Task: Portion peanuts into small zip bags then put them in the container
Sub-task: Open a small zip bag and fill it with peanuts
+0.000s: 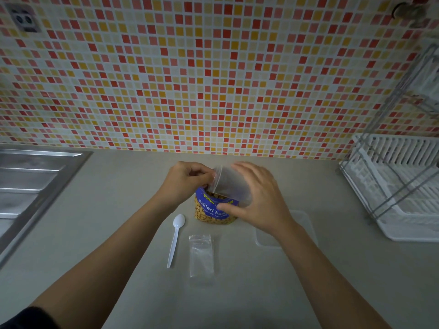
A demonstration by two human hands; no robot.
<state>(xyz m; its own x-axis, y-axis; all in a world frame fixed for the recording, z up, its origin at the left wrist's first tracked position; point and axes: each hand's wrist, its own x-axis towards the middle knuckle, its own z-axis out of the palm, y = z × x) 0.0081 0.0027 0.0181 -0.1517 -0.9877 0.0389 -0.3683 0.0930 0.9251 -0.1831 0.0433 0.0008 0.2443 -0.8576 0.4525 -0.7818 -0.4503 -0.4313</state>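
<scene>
A blue bag of salted peanuts stands open on the grey counter, nuts showing through its window. My right hand grips a clear plastic container, tilted on its side with its mouth towards the left over the bag's opening; the thumb rests on the bag's front. My left hand has its fingers pinched at the bag's top left edge, right by the container's rim. A small stack of empty clear zip bags lies flat in front of the peanut bag.
A white plastic spoon lies left of the zip bags. A clear lid sits on the counter under my right wrist. A steel sink drainboard is at the left, a white dish rack at the right, a tiled wall behind.
</scene>
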